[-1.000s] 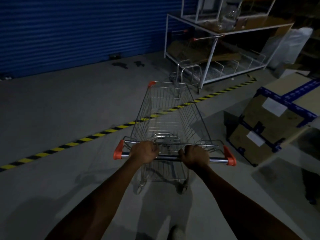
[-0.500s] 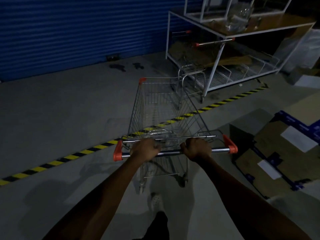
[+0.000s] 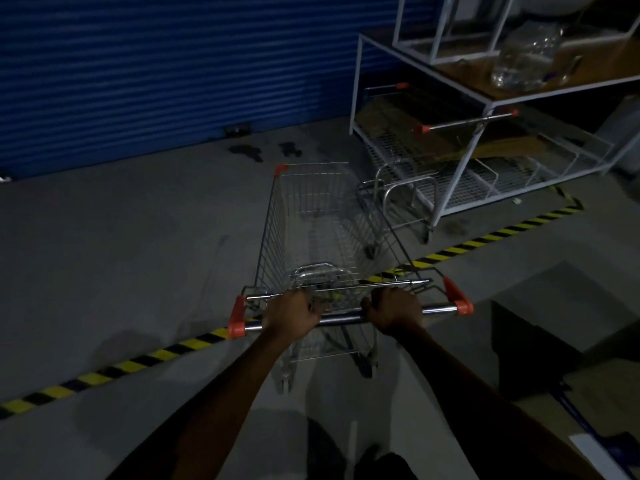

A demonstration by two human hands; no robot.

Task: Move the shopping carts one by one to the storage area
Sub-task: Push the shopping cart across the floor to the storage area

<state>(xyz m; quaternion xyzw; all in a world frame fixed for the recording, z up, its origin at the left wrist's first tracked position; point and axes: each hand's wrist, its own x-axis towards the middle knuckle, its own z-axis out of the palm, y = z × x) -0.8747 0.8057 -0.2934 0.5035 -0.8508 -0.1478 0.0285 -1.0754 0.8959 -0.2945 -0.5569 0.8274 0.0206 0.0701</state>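
the cart (image 3: 311,220) has rolled forward over the striped floor line (image 3: 138,365): a second ago the line crossed under the middle of the basket, now it runs under the handle (image 3: 346,319) end. the white rack (image 3: 464,76) at upper right has drawn closer, and the cart's nose now sits beside the parked cart (image 3: 405,192) there. the cardboard box (image 3: 606,400) has slid from mid right down into the lower right corner.

Cart (image 3: 322,233) across floor tape (image 3: 104,374), rack (image 3: 485,109) ahead-right
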